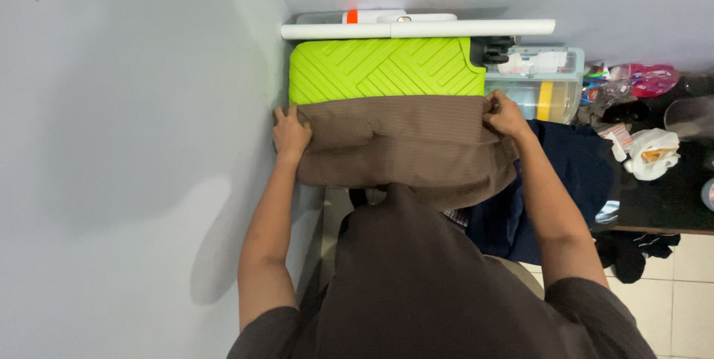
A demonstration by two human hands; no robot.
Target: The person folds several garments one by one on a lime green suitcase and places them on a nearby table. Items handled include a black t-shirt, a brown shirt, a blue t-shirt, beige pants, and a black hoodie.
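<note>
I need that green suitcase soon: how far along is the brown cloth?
Done: one fold shows in the brown cloth, lying on the lime-green suitcase. In hand: left hand and right hand grip its top corners. Left: its lower part hangs unfolded.

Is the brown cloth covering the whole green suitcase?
No, the brown cloth covers only the near part; the green suitcase shows bare beyond it.

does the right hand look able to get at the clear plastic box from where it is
Probably yes: the right hand grips the brown cloth's corner right beside the clear plastic box, with nothing between them, though it would have to let go.
</note>
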